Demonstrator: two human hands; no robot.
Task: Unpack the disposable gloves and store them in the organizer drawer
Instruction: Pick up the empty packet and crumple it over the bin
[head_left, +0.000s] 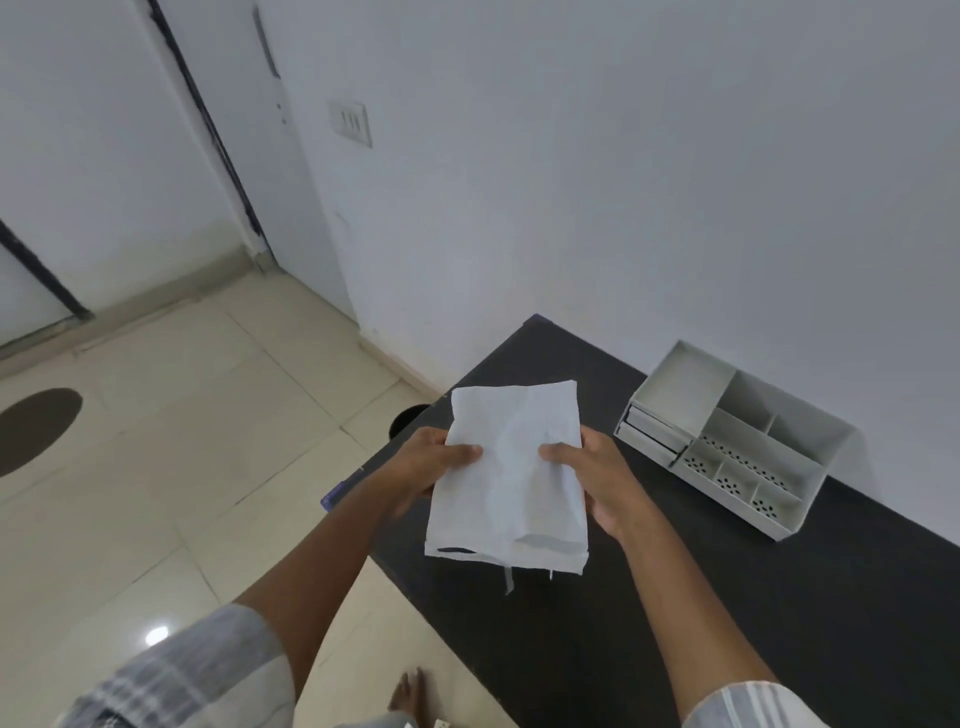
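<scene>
I hold a flat white packet (511, 483) above the left end of a black table (675, 597). My left hand (428, 462) grips its left edge with the thumb on top. My right hand (592, 478) grips its right edge the same way. The packet looks sealed; a thin strip dangles from its lower edge. A white desk organizer (727, 441) stands at the back right of the table against the wall, with several open compartments on top and two shut drawers (652, 431) on its left face. No gloves are visible outside the packet.
The table's left edge (363, 467) borders a beige tiled floor. A dark round object (408, 418) sits on the floor by the table's far corner. A bare foot (410, 693) shows below. The white wall runs close behind the organizer; a door stands far left.
</scene>
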